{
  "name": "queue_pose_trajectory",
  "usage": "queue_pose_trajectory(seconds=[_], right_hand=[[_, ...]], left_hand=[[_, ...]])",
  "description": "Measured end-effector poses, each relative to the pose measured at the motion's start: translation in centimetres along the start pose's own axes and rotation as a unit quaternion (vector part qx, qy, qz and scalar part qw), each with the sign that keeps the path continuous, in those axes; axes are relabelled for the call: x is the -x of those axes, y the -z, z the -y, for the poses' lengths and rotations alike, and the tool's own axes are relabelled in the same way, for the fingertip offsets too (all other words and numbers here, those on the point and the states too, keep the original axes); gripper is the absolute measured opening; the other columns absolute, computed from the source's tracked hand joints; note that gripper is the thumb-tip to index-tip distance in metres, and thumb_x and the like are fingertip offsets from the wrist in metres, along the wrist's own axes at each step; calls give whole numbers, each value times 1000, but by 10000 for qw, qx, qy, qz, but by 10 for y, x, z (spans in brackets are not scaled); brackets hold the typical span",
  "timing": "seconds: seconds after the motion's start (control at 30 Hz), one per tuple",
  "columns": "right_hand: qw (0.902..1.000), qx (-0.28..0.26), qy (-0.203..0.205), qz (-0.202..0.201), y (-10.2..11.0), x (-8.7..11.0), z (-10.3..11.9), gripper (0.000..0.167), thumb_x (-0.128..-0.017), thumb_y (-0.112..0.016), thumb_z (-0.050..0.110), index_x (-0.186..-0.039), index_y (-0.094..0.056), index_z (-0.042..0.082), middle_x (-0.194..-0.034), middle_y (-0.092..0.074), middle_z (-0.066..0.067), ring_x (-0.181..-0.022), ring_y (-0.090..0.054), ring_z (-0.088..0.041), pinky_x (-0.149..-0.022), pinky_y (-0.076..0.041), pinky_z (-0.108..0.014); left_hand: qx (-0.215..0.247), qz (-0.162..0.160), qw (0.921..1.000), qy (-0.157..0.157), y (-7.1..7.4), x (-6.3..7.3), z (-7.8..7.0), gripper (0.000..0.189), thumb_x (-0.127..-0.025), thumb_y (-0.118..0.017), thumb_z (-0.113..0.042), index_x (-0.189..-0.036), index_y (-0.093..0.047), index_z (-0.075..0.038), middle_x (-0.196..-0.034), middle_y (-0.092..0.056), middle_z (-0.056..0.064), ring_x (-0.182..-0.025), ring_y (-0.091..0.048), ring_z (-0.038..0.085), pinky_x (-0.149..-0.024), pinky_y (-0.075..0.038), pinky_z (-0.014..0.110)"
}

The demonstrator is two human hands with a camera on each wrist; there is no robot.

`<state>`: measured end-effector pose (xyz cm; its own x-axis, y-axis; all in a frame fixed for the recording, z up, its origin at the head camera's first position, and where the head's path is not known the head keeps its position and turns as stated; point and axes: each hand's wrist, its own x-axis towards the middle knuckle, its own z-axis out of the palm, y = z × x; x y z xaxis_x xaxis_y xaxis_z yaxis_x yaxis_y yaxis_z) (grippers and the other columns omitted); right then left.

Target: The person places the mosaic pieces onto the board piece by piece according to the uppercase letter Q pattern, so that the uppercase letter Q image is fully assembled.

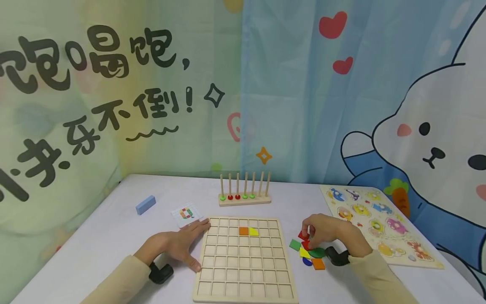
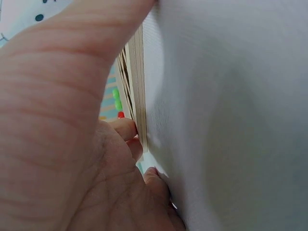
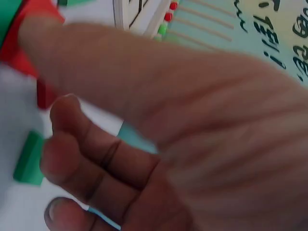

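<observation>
A wooden grid board point(image 1: 238, 264) lies on the table, with an orange square point(image 1: 244, 231) and a yellow piece point(image 1: 253, 232) side by side in an upper row. My left hand point(image 1: 178, 246) rests along its left edge, thumb and fingers spread. To the board's right, my right hand point(image 1: 325, 230) bends over a loose pile of coloured pieces. Its thumb touches a red piece point(image 3: 23, 53) in the right wrist view, while the other fingers are loosely bent apart from it. Around it lie a green piece point(image 1: 295, 244), a yellow one point(image 1: 304, 253), a blue one point(image 1: 307, 261) and an orange square point(image 1: 318, 264).
A peg stand point(image 1: 244, 200) with red and green beads stands behind the board. A pattern card point(image 1: 187, 214) lies beyond my left hand, and a blue block point(image 1: 146, 205) sits farther left. At the right is an animal puzzle board point(image 1: 379, 223). Printed curtains point(image 1: 281, 84) hang behind the table.
</observation>
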<state>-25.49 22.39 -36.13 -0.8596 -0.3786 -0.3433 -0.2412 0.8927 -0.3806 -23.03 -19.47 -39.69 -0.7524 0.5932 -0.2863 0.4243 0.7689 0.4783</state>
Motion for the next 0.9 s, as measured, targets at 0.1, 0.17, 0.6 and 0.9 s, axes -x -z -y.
queue_pose_trajectory(seconds=[0.1, 0.17, 0.6, 0.9], right_hand=[[9998, -68, 144, 74, -6, -2, 6, 24, -73, -85, 8, -83, -64, 13, -76, -55, -2, -75, -50, -18, -64, -44, -29], [9998, -96, 147, 130, -8, -3, 8, 24, -72, -85, 9, -81, -65, 14, -73, -55, -2, -74, -50, -17, -64, -44, -29], [9991, -67, 43, 409, -12, -5, 16, 20, -72, -86, 13, -73, -66, 13, -69, -59, 1, -70, -52, -16, -65, -43, -29], [9986, -205, 24, 485, -14, -2, 22, 23, -69, -88, 17, -67, -66, 11, -61, -64, 1, -62, -52, -12, -57, -38, -23]], left_hand=[[-63, -24, 10000, 23, 0, 0, 0, 117, -72, -82, -51, -155, -14, -3, -164, -7, 15, -150, -6, 40, -116, -16, 63], [-71, -23, 10000, 38, 0, 0, 0, 117, -72, -82, -51, -155, -14, -4, -164, -7, 15, -150, -6, 40, -116, -16, 63], [-42, -45, 10000, -9, 0, 4, 0, 117, -72, -83, -49, -154, -15, -1, -164, -7, 16, -149, -7, 41, -116, -16, 63], [-47, -36, 10000, -55, 0, 2, -1, 117, -73, -82, -51, -155, -14, -3, -164, -7, 15, -149, -6, 41, -116, -17, 64]])
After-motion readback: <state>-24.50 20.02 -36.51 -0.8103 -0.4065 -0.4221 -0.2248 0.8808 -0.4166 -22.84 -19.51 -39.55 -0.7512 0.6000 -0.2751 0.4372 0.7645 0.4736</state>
